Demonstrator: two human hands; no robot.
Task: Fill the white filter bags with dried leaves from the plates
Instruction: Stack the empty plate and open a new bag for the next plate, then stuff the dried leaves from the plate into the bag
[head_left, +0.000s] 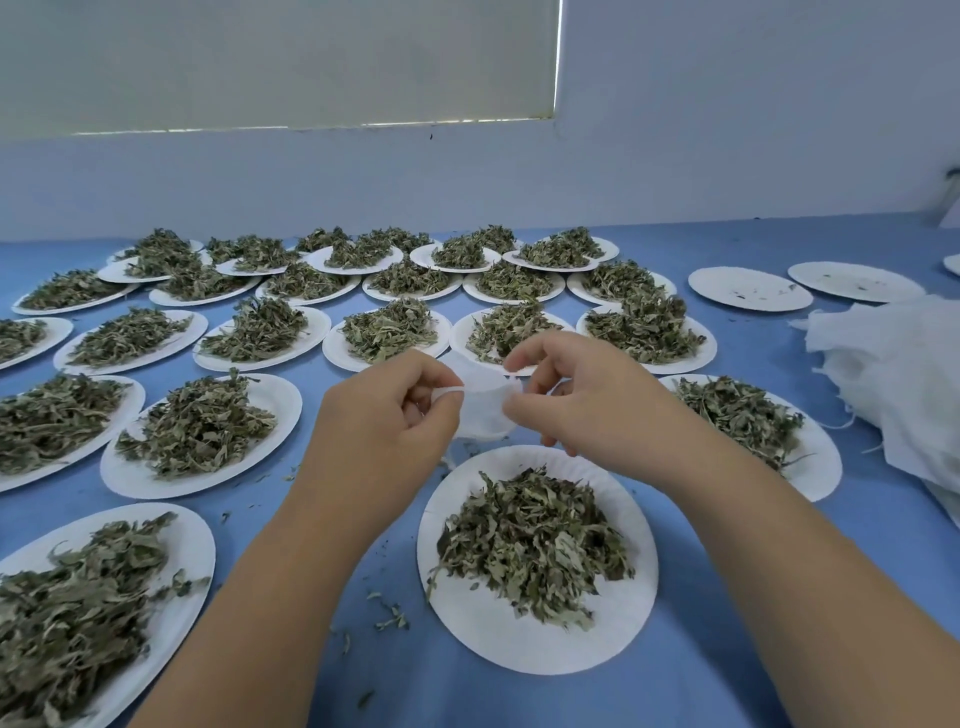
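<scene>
A small white filter bag hangs between my two hands above the blue table. My left hand pinches its left rim, and my right hand pinches its right rim, with the mouth spread apart between them. Just below sits a white paper plate with a heap of dried green leaves. Whether the bag holds any leaves cannot be seen.
Several more white plates heaped with dried leaves cover the blue table to the left and behind. Two nearly bare plates lie at the back right. A pile of white filter bags lies at the right edge. Loose leaf crumbs dot the cloth.
</scene>
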